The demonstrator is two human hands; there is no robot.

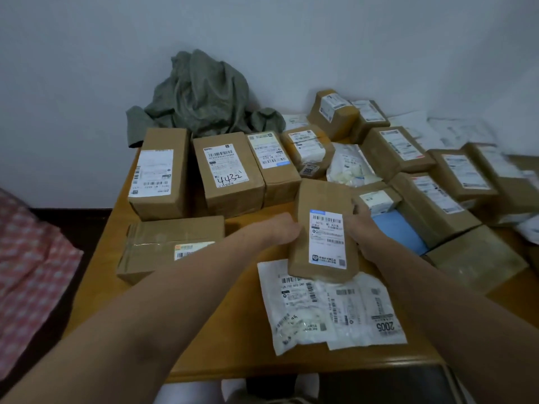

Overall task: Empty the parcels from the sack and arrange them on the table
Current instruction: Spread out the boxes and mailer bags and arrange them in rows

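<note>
Crumpled grey-green cloth sack [201,94] slumped at back of wooden worktop [239,354]; left hand [281,230] and right hand [360,225] clasping flat brown cardboard parcel with white label [323,228], tilted above white plastic mailers [329,307]; best lowered level into bare gap, label upward, edges squared to neighbouring boxes.

Bare forearms [175,287], no sleeves, watch or rings showing

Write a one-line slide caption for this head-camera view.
Both hands, left hand and right hand, hold a brown parcel above the crowded table; the empty sack lies behind.
</note>
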